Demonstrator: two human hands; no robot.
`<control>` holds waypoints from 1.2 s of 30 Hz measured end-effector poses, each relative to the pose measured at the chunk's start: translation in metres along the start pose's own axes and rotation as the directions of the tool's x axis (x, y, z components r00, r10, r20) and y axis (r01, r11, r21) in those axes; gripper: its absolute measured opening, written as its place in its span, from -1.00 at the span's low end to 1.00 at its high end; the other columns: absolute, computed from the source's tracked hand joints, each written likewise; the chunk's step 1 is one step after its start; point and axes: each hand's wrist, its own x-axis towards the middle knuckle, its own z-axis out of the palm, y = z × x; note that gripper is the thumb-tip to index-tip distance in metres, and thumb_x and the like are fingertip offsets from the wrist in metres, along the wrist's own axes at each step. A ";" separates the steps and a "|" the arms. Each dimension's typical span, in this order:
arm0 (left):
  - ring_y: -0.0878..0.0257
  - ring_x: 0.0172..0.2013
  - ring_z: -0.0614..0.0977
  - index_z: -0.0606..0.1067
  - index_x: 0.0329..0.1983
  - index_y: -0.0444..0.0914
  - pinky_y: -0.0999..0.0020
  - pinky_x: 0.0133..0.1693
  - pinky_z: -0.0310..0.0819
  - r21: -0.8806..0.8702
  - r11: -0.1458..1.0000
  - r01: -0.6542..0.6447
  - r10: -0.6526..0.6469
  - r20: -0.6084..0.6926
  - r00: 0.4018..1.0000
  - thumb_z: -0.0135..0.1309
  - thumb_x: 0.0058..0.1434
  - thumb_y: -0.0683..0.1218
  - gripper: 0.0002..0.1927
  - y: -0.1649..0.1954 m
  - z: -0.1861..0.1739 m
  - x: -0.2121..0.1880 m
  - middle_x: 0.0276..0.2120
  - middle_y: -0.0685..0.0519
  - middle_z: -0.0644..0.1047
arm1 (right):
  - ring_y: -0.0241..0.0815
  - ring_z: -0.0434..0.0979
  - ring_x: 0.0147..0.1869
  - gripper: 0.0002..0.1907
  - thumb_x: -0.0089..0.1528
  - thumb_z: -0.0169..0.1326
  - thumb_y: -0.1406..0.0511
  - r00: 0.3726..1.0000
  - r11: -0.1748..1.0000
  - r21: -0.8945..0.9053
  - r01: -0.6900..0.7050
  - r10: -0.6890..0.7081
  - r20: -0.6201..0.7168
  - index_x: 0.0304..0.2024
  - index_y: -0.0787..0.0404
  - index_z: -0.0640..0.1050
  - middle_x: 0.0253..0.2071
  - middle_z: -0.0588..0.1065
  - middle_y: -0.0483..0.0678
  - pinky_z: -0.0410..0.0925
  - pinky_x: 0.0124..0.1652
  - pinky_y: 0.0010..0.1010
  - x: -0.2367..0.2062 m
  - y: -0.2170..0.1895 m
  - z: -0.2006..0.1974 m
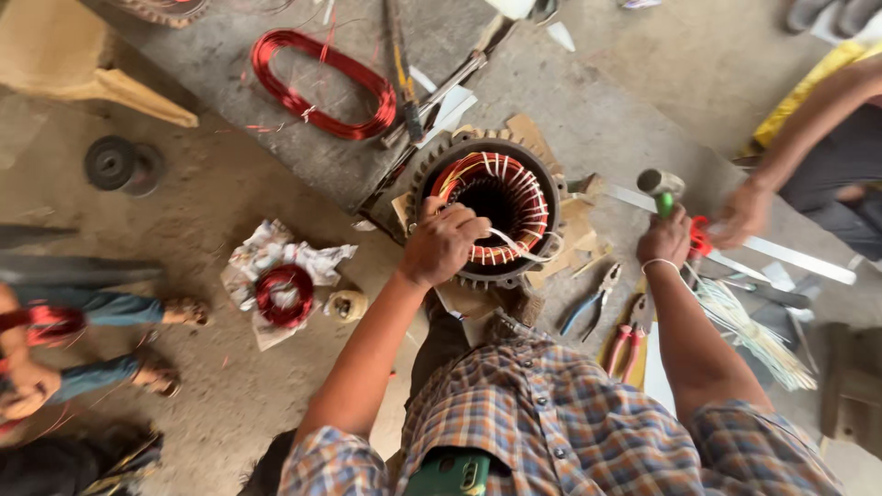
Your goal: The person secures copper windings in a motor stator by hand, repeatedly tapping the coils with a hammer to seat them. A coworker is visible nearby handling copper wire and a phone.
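The motor stator (491, 213) lies on the concrete floor (230, 386) in front of the person, its round opening facing up, with red copper windings and white insulation strips around the inner ring. The left hand (443, 243) rests on the near rim of the stator, its fingers (469, 225) clenched around a white strip or cord that comes out of the windings. The right hand (665, 241) is to the right of the stator, closed around the green handle of a mallet (660, 188), whose head points up and away from the stator.

To do this step well, I think the left hand should keep the strip tight and low against the coil, so the wires do not spring out of the slots. Any blow with the mallet should be light and flat, because the copper lacquer is easy to damage. It is better to work around the ring little by little than to force one place.

Right of the stator, near the right hand, lie blue pliers (593, 303) and red pliers (629, 340). Another person's hand (742, 213) reaches in further right, so the swing needs care. A coil of red wire (322, 84) lies beyond the stator, and a smaller red coil on paper (285, 294) is to its left.
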 end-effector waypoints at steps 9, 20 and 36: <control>0.25 -0.22 0.59 0.52 -0.05 -0.19 -0.02 0.11 0.13 0.122 0.973 0.194 -0.143 -0.343 0.928 0.01 0.34 -0.17 -0.85 0.008 0.052 -0.038 -0.36 0.17 0.52 | 0.13 0.44 0.29 -0.39 0.40 0.05 -0.02 0.943 0.914 -0.369 0.170 -0.260 -0.207 0.45 -0.01 0.40 0.31 0.39 0.05 0.29 0.15 -0.02 0.019 0.015 0.041; 0.14 -0.18 0.69 0.49 -0.20 -0.22 -0.03 0.15 0.16 -0.104 0.985 0.141 -0.167 -0.322 0.932 0.02 0.28 -0.20 -0.93 -0.011 0.054 -0.064 -0.19 0.05 0.61 | 0.02 0.57 0.07 -0.46 0.45 -0.21 -0.01 0.882 -0.040 0.905 -0.425 -0.245 0.403 -0.20 0.32 0.52 -0.19 0.53 0.11 0.41 0.15 -0.19 0.014 -0.031 0.112; 0.14 -0.18 0.66 0.51 -0.13 -0.10 0.05 0.12 0.31 -0.498 0.841 -0.210 0.328 0.163 0.930 0.03 0.42 -0.10 -0.95 -0.166 0.020 0.086 -0.28 0.11 0.63 | 0.00 0.41 0.32 -0.76 0.49 -0.18 0.34 0.958 0.768 0.574 0.284 -0.248 -0.143 0.08 0.35 0.44 0.18 0.44 0.14 0.27 0.31 -0.25 -0.225 -0.121 0.060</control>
